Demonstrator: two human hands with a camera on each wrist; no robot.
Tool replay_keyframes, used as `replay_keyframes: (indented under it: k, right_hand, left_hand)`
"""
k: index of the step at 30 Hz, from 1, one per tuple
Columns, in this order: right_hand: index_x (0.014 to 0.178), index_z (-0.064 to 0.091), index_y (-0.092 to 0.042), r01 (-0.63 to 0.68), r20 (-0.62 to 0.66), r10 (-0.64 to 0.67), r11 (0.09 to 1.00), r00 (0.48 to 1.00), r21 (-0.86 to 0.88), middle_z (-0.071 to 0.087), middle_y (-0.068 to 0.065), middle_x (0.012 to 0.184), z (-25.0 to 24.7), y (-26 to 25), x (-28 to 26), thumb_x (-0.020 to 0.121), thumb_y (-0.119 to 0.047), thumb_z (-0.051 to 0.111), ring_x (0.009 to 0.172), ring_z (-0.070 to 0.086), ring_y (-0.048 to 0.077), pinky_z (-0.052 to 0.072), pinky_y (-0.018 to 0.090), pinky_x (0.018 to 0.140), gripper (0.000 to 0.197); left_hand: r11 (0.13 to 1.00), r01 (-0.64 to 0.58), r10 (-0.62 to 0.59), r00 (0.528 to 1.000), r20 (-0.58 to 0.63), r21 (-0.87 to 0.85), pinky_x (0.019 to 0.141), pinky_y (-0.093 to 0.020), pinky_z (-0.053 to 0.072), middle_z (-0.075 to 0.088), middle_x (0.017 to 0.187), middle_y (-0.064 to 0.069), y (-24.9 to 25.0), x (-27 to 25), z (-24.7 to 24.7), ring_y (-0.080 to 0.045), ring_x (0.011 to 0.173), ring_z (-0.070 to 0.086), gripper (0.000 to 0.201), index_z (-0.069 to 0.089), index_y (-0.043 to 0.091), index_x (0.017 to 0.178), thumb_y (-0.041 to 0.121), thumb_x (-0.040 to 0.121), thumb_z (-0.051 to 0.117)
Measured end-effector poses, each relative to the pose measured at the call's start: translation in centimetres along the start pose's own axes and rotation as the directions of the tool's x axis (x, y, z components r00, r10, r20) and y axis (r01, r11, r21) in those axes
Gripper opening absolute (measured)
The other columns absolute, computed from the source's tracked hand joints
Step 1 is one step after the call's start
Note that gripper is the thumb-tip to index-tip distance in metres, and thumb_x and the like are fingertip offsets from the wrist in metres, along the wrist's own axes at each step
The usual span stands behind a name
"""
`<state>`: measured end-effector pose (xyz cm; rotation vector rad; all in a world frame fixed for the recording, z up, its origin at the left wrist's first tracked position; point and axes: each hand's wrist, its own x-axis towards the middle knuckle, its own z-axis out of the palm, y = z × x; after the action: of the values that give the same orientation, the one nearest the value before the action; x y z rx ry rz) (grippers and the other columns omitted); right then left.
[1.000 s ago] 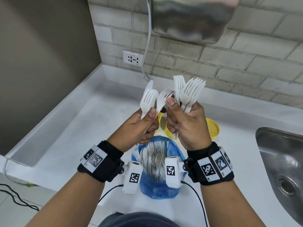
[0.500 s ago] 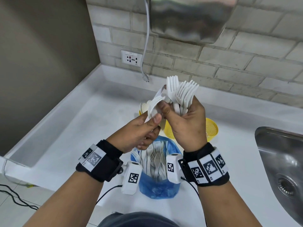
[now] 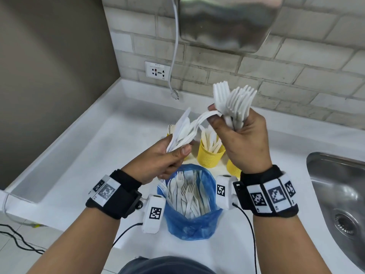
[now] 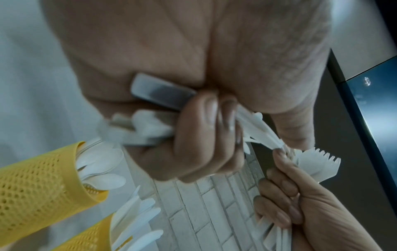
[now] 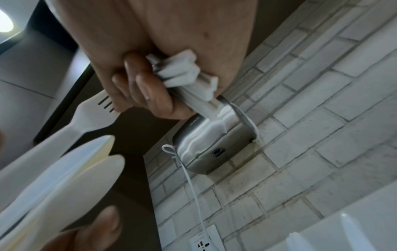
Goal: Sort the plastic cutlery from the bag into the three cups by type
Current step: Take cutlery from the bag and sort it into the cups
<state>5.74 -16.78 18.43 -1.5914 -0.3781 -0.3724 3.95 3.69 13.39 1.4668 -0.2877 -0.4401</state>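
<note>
My right hand (image 3: 242,135) grips an upright bundle of white forks (image 3: 235,99), and its thumb and forefinger pinch the head of one more fork (image 3: 206,115). That fork reaches across from the mixed cutlery (image 3: 182,131) gripped in my left hand (image 3: 169,157): a knife (image 5: 81,161), a spoon (image 5: 90,181) and the fork (image 5: 90,112). The blue bag (image 3: 189,224) stands open below my wrists with several pieces inside. Behind it stand yellow mesh cups: one with knives (image 3: 209,156), one with spoons (image 4: 43,178), a third (image 3: 233,168) half hidden by my right hand.
A steel sink (image 3: 339,196) is sunk into the white counter (image 3: 83,155) at the right. A metal hand dryer (image 3: 227,22) hangs on the brick wall above, its cable (image 3: 174,56) dangling beside a socket (image 3: 157,71). A grey wall closes the left side.
My hands have drawn apart: the left dropped down and left with its cutlery, the right moved right, pinching one fork's head. The cups now show between them.
</note>
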Motion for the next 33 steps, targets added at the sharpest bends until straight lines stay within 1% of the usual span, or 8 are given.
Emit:
replay_keyframes:
  k: [3, 10, 14, 21, 24, 28, 30, 33]
  right_hand:
    - [0.101, 0.074, -0.018, -0.033, -0.051, 0.033, 0.999, 0.998, 0.004, 0.074, -0.017, 0.081, -0.9, 0.3, 0.3, 0.091, -0.005, 0.074, 0.076, 0.068, 0.002, 0.052, 0.023, 0.074, 0.016]
    - [0.118, 0.067, -0.004, -0.187, -0.186, 0.269, 0.911, 0.945, 0.368, 0.052, -0.004, 0.053, 1.1, 1.5, -0.4, 0.095, -0.004, 0.068, 0.038, 0.035, 0.013, 0.027, 0.024, 0.041, 0.023]
    - [0.117, 0.069, -0.002, -0.223, -0.261, 0.456, 0.764, 0.851, 0.606, 0.046, 0.001, 0.055, 2.7, 1.9, -1.2, 0.094, -0.005, 0.066, 0.037, 0.031, 0.012, 0.029, 0.02, 0.039, 0.023]
    - [0.099, 0.064, -0.006, -0.319, -0.099, 0.543, 0.621, 0.834, 0.716, 0.051, 0.002, 0.069, 4.8, 2.1, -1.8, 0.092, -0.013, 0.071, 0.042, 0.036, 0.011, 0.025, 0.022, 0.039, 0.012]
    - [0.106, 0.063, -0.005, -0.358, -0.089, 0.558, 0.639, 0.825, 0.681, 0.047, 0.004, 0.064, 5.2, 2.2, -1.7, 0.083, -0.025, 0.076, 0.042, 0.035, 0.012, 0.027, 0.021, 0.039, 0.033]
    - [0.107, 0.069, -0.007, -0.396, -0.085, 0.567, 0.667, 0.819, 0.631, 0.057, 0.013, 0.076, 5.1, 2.1, -1.9, 0.087, -0.022, 0.076, 0.046, 0.04, 0.016, 0.03, 0.02, 0.038, 0.026]
    - [0.111, 0.07, -0.006, -0.41, -0.098, 0.593, 0.657, 0.799, 0.632, 0.062, 0.019, 0.087, 5.0, 2.0, -1.8, 0.09, -0.022, 0.075, 0.059, 0.053, 0.024, 0.042, 0.026, 0.047, 0.027]
    - [0.115, 0.068, -0.001, -0.401, -0.128, 0.613, 0.646, 0.78, 0.649, 0.069, 0.021, 0.101, 5.0, 1.7, -1.5, 0.092, -0.026, 0.073, 0.091, 0.069, 0.035, 0.059, 0.055, 0.086, 0.034]
  left_hand:
    - [0.998, -0.067, 0.064, 0.993, -0.1, -0.021, 0.045, -0.023, 0.02, 0.032, 0.064, 0.002, -0.1, 0.1, -0.2, -0.013, 0.051, 0.021, 0.043, 0.062, 0.032, 0.086, 0.072, 0.074, 0.075]
    - [0.986, -0.168, 0.157, 0.941, -0.3, -0.011, 0.048, -0.032, 0.016, 0.028, 0.061, 0.003, 0.5, 0.5, 0.9, -0.014, 0.052, 0.02, 0.028, 0.056, 0.033, 0.071, 0.045, 0.094, 0.065]
    - [0.976, -0.214, 0.188, 0.911, -0.367, -0.03, 0.045, -0.027, 0.019, 0.029, 0.06, 0.004, 0.8, 0.5, 2.0, -0.012, 0.05, 0.022, 0.026, 0.052, 0.025, 0.077, 0.041, 0.094, 0.061]
    - [0.929, -0.28, 0.352, 0.872, -0.341, 0.242, 0.059, -0.011, 0.043, 0.06, 0.066, 0.021, 0.6, 1.0, 3.9, 0.003, 0.058, 0.056, 0.01, 0.058, 0.025, 0.113, 0.027, 0.106, 0.051]
    - [0.887, -0.303, 0.415, 0.855, -0.31, 0.348, 0.079, -0.022, 0.052, 0.07, 0.086, 0.011, 0.2, 1.1, 4.4, -0.007, 0.078, 0.068, 0.029, 0.054, 0.015, 0.134, 0.024, 0.106, 0.052]
    - [0.85, -0.278, 0.429, 0.859, -0.28, 0.448, 0.076, -0.017, 0.051, 0.071, 0.085, 0.005, 0.1, 0.9, 4.5, -0.009, 0.079, 0.07, 0.031, 0.051, 0.014, 0.135, 0.024, 0.106, 0.054]
    - [0.843, -0.271, 0.418, 0.873, -0.25, 0.465, 0.079, -0.017, 0.052, 0.073, 0.091, 0.003, 0.2, 0.8, 4.5, -0.009, 0.085, 0.071, 0.034, 0.05, 0.017, 0.138, 0.026, 0.105, 0.054]
    - [0.85, -0.248, 0.379, 0.9, -0.214, 0.465, 0.092, -0.021, 0.054, 0.073, 0.115, 0.01, 0.1, 0.7, 4.4, -0.005, 0.108, 0.069, 0.04, 0.05, 0.023, 0.143, 0.032, 0.104, 0.054]
